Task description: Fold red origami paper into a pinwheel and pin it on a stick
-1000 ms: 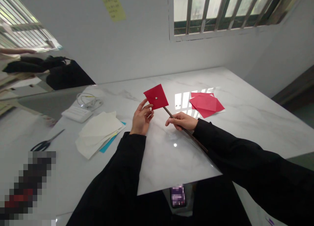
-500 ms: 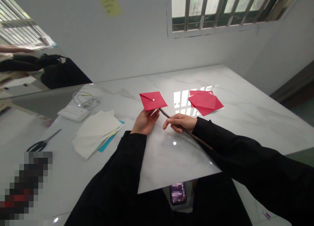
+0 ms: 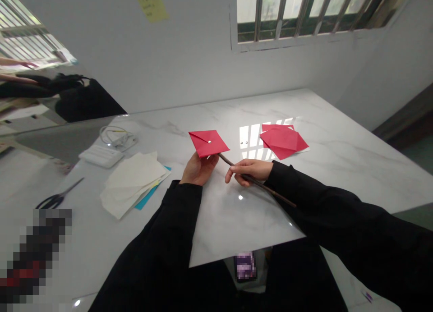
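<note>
A folded red paper square [image 3: 212,143] with a small silvery fastener near its middle is held up over the table. My left hand [image 3: 200,168] closes on its near edge from below, the fingertips partly hidden under the paper. In my right hand [image 3: 252,170] is a thin brown stick [image 3: 277,195], slanting from the red paper down toward my right sleeve. The stick's far end meets the paper's underside, so I cannot tell whether the two are joined. Two tiny shiny pieces [image 3: 244,143] lie on the table beyond my right hand.
More red paper sheets [image 3: 284,140] lie at the right. Left of my hands are fanned cream sheets [image 3: 131,181] over a blue sheet [image 3: 147,198], scissors [image 3: 56,199] and a white box [image 3: 101,156] with a cable. Behind the marble-patterned table [image 3: 203,231] rises a wall.
The red paper has shifted slightly left and toward me, its tilt a little different. The stick has slid or turned slightly, its lower end now a bit farther right.
</note>
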Tool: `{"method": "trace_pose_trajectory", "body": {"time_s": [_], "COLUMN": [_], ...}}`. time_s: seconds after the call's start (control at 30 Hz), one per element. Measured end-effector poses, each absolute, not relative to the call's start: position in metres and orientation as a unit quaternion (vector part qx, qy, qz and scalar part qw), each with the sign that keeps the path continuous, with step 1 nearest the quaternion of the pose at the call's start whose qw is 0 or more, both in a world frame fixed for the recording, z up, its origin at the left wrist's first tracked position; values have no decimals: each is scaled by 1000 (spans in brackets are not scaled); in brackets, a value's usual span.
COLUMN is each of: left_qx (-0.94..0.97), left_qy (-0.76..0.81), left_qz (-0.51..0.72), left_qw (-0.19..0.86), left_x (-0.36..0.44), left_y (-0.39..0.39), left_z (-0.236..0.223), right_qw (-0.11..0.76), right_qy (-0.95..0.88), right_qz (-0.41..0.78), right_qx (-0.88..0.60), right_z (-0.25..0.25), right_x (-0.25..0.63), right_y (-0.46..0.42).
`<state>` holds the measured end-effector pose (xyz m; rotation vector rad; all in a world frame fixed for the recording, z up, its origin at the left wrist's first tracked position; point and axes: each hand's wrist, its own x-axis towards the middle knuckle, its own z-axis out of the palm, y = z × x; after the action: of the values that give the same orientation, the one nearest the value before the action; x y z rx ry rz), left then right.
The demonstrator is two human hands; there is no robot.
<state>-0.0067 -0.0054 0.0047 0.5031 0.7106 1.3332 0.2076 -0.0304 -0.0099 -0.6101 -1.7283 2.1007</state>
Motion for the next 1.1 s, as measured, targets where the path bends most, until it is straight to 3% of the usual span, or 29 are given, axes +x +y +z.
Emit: {"method": "trace_pose_trajectory", "body": {"time_s": [0.5,1.1], "left_qx": [266,259], "left_qy": [315,330], "left_qz": [520,592], "left_qw": [748,688], "left_x": [0,-4], "left_y": [-10,-2], "left_z": [4,4], "right_qw": [404,347], "right_qy": [-343,-384], "right_qz": [780,769], "right_qx": [-333,-376], "right_z": [-7,0], "right_x": [209,211], "right_y": [-20,-21]}}
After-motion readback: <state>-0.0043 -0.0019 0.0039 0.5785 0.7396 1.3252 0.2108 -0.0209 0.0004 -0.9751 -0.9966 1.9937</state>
